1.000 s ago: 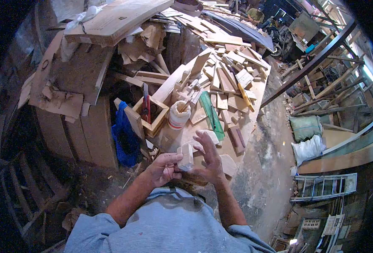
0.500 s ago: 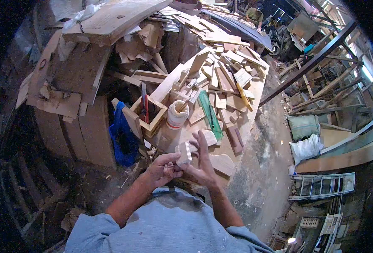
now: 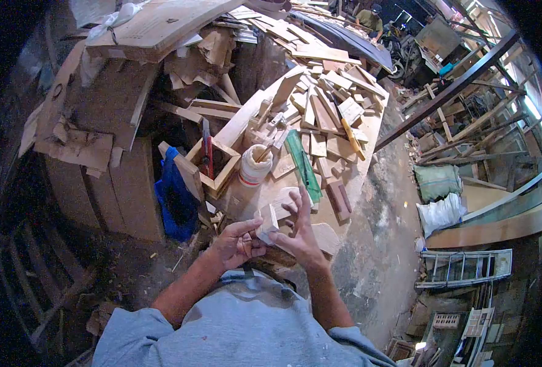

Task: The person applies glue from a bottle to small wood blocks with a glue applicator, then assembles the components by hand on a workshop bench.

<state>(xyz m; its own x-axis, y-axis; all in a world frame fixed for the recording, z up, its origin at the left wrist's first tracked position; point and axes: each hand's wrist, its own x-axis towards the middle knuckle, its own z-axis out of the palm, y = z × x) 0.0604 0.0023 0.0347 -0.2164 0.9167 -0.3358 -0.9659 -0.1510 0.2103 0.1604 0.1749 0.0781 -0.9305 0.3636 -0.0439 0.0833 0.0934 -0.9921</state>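
Left hand [image 3: 239, 243] pinches pale wooden block [image 3: 267, 229], spread right hand [image 3: 304, 238] touching; round white jar [image 3: 250, 175] near table's [image 3: 237, 203] left edge holds stick [image 3: 261, 156].

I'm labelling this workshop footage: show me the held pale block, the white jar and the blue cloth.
Pale block [image 3: 265, 226]: head view, on its side face.
White jar [image 3: 250, 173]: head view, on its front wall.
Blue cloth [image 3: 176, 200]: head view, on its middle.

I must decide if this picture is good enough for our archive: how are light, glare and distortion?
Head view, upper right: glare burns out the bright strip; head view, left: grainy darkness; head view, corners: rounded black, suggesting wide-lens distortion; head view, middle: the wooden block in the left hand looks fairly clear.
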